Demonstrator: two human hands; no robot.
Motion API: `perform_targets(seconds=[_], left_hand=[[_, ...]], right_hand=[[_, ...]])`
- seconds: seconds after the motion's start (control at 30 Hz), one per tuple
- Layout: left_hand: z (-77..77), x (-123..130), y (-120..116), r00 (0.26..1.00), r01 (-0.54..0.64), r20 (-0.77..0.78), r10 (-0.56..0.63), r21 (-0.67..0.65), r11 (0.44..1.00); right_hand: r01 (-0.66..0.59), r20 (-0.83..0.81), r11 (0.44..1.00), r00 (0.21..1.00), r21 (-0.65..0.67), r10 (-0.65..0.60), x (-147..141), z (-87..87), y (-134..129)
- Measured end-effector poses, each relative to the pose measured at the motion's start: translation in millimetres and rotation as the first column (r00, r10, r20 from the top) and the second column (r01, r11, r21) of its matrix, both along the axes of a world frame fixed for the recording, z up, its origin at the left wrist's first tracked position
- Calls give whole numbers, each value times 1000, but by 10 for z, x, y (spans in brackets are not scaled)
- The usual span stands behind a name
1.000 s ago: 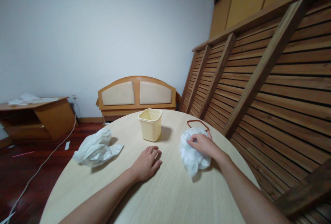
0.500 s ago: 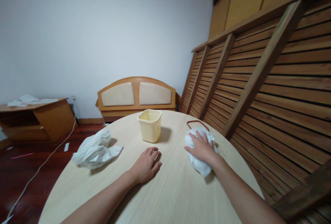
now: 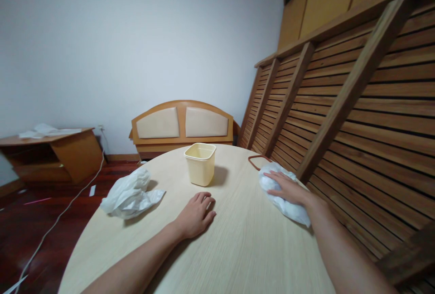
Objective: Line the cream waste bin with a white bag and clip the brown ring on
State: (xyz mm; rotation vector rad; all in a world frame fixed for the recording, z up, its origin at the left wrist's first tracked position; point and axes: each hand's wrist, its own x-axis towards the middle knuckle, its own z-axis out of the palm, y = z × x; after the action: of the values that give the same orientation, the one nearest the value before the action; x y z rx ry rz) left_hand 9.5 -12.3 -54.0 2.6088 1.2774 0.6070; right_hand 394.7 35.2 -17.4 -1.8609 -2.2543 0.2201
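My left hand (image 3: 196, 215) rests on the round, light wooden table (image 3: 234, 248), fingers loosely curved and apart, holding nothing. Just beyond it stands an upright pale yellow square container (image 3: 201, 167) with an open top. On the right, my right hand (image 3: 285, 186) lies over a crumpled white plastic bag (image 3: 288, 210), its fingers spread across the top. A brown loop (image 3: 253, 162) lies behind that bag, partly hidden by it. Another crumpled white bag (image 3: 131, 196) sits at the table's left side, touched by neither hand.
A headboard (image 3: 181, 124) with two cream panels stands behind the table. Slatted wooden panels (image 3: 340, 140) lean along the right. At the far left is a low wooden cabinet (image 3: 74, 156) with papers on top, and a white cable (image 3: 64, 212) runs over the floor.
My right hand and the white bag under it have moved to the right across the table, uncovering more of the brown loop. My left hand stays in place on the table.
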Motion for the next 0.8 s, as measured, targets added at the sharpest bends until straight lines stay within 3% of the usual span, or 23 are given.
perform_targets(seconds=[0.2, 0.5, 0.67, 0.73, 0.8], left_hand=[[-14, -13, 1, 1000, 5, -7, -5, 12, 1000], [-27, -15, -2, 1000, 1, -13, -1, 13, 1000], [-16, -15, -9, 999, -10, -40, 10, 7, 1000], [4, -9, -11, 999, -11, -48, 11, 0, 1000], [44, -14, -3, 999, -10, -50, 9, -7, 1000]], right_hand=[[21, -86, 1000, 996, -23, -23, 203, -6, -56], [-19, -28, 1000, 999, 20, 19, 142, 29, 22], [84, 113, 991, 989, 101, -96, -204, 146, -29], [3, 142, 983, 989, 186, -30, -471, 161, -53], [-147, 126, 961, 985, 236, 120, -766, 133, -81]])
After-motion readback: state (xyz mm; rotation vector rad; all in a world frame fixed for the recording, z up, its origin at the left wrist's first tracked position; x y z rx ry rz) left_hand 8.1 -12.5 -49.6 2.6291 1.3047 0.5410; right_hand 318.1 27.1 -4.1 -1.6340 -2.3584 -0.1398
